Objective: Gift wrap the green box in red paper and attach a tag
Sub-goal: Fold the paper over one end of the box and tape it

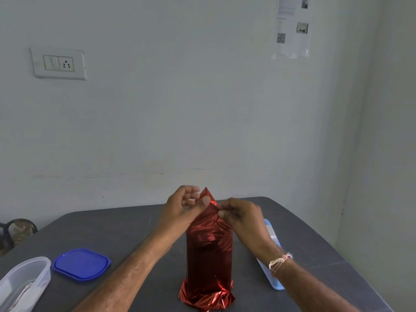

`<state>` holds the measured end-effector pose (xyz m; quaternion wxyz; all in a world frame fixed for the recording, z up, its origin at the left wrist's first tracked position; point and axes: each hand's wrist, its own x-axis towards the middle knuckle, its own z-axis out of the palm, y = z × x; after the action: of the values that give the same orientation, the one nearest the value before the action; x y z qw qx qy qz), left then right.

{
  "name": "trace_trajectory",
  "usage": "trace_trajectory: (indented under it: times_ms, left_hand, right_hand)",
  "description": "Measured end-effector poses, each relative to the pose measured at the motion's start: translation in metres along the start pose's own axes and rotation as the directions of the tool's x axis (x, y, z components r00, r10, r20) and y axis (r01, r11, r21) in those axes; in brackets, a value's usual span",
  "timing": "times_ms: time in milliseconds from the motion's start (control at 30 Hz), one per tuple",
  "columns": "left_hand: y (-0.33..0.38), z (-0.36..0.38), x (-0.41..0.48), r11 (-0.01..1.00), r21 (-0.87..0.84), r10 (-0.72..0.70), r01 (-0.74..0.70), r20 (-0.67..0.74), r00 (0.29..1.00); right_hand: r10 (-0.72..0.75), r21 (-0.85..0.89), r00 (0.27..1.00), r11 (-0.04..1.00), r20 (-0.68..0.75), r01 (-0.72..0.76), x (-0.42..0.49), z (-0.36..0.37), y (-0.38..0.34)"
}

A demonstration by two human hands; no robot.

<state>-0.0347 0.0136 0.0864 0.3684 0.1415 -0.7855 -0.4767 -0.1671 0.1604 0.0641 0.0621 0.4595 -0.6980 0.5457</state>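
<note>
Clear tub (24, 280): near left corner of the desk (126, 233), cut off by the frame; something pale inside.
Blue lid (82, 264): flat on the desk, just right of the tub, not touching it.
Left hand (182, 206): thumb lies on the paper's pointed top flap; fingers loosely curled and blurred, so cannot tell whether they pinch.
Wrapped box (209, 251): mid-desk, near the front edge, between both forearms.
Red paper (208, 293): shiny, covers the whole box; crumpled and flared at the near end, peaked at the far end.
Right hand (243, 219): thumb and forefinger pinch a fold of the paper beside the peak.
Pale blue tray (273, 239): toward the right edge, partly hidden behind the right forearm.
</note>
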Motion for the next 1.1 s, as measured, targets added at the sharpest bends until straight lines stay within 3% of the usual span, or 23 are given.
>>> trace_trajectory:
  times_ms: [100, 267, 400, 700, 1100]
  left_hand:
    - [-0.021, -0.01, -0.014, 0.996, 0.049, -0.075, 0.072, 0.059, 0.995]
    - [-0.036, -0.016, -0.018, 0.994, 0.069, -0.088, 0.088, -0.005, 0.996]
    - [-0.029, -0.01, -0.018, 0.999, 0.015, -0.041, 0.041, -0.018, 0.999]
    - [-0.032, -0.006, -0.015, 0.97, -0.189, -0.14, 0.15, 0.065, 0.988]
    - [-0.032, -0.004, -0.011, 0.958, -0.182, -0.21, 0.222, 0.083, 0.974]
  right_hand:
    - [0.042, 0.026, 0.999, 0.999, 0.007, -0.042, 0.002, -0.002, -0.001]
    - [0.064, 0.014, 0.997, 0.998, 0.039, -0.064, 0.006, -0.003, -0.002]
    - [0.075, 0.044, 0.995, 0.996, 0.069, -0.079, 0.007, -0.005, -0.003]
    - [0.122, 0.014, 0.988, 0.992, 0.09, -0.124, 0.017, -0.004, -0.002]
    - [0.228, 0.039, 0.955, 0.97, 0.191, -0.239, 0.03, -0.008, -0.001]
